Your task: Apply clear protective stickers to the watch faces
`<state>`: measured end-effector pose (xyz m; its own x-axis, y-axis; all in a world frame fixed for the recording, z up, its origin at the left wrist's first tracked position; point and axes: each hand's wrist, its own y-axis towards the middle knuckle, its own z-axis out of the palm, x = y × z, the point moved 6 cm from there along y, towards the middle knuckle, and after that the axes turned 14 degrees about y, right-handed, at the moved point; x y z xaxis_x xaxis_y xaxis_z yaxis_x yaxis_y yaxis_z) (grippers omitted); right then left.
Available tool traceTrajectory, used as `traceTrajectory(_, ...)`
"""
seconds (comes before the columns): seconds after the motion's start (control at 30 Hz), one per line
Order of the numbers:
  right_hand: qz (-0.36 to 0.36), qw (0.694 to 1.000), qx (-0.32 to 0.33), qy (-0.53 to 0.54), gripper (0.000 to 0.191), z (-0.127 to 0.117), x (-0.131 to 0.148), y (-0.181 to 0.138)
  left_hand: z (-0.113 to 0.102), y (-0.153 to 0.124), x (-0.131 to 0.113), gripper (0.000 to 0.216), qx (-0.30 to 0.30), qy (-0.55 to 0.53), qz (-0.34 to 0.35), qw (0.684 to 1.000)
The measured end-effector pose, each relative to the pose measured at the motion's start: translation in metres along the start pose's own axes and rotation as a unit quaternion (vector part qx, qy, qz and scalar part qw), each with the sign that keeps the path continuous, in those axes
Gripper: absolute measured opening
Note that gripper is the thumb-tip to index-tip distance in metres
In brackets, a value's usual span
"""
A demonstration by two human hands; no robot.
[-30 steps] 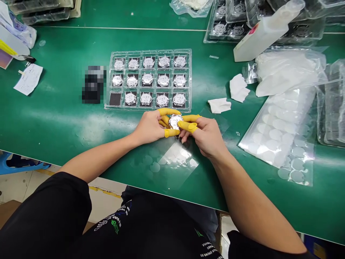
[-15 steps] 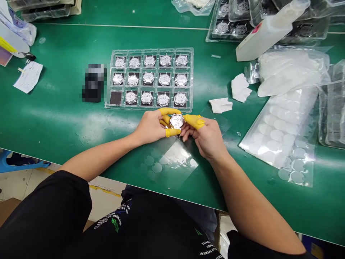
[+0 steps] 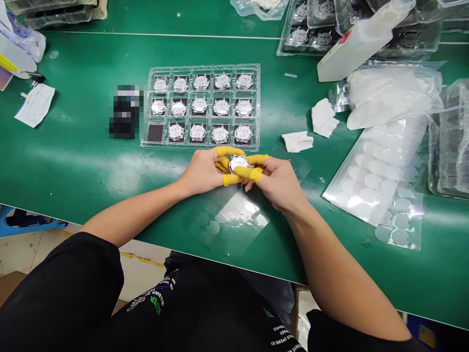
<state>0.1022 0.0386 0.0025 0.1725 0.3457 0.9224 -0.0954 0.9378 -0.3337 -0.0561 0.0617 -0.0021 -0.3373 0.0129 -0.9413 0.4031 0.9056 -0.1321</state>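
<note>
A silver watch case (image 3: 238, 162), back side up, is held just in front of the clear plastic tray (image 3: 145, 143). My left hand (image 3: 205, 170), with yellow finger cots, grips the case by its edges between thumb and fingers. From the other side, my right hand (image 3: 276, 181) has its yellow-covered thumb lying across the case back and a finger at the far edge. Similar watch cases sit in the tray on dark pads; the near-left compartment shows only its dark pad (image 3: 155, 133). Below my hands lies a clear film sheet (image 3: 242, 215) with round stickers.
At right are a stack of round-sticker sheets (image 3: 370, 181), white cloth pieces (image 3: 324, 118), a plastic bag (image 3: 395, 90) and a white bottle (image 3: 351, 51). More trays (image 3: 298, 36) stand at the back right. A paper note (image 3: 35, 105) lies at left, beyond a pixelated dark object (image 3: 125, 115).
My right thumb has moved from the right edge of the watch case onto its back face. My left hand keeps its hold, and the view has shifted slightly.
</note>
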Motion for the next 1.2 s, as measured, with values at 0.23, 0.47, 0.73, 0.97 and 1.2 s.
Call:
traceTrajectory(0.23,0.010,0.996,0.085,0.010,0.042,-0.001,0.004,0.000,0.000,0.002,0.001,0.068,0.008,-0.015,0.003,1.000)
traceTrajectory(0.47,0.001,0.996,0.086,0.007,0.045,-0.007,0.005,-0.001,0.001,0.002,0.001,0.065,0.009,-0.008,0.012,1.000)
traceTrajectory(0.73,-0.045,0.998,-0.023,0.023,0.055,-0.013,0.013,-0.003,0.006,-0.001,-0.002,0.063,0.008,0.045,0.043,0.998)
traceTrajectory(0.97,-0.247,0.955,-0.024,-0.162,0.013,0.074,0.084,0.021,0.012,-0.002,-0.002,0.036,0.041,0.065,0.082,0.994)
traceTrajectory(1.2,-0.188,0.842,0.162,-0.479,0.021,0.219,0.057,0.115,0.003,0.016,0.013,0.013,-0.058,0.114,0.102,0.987)
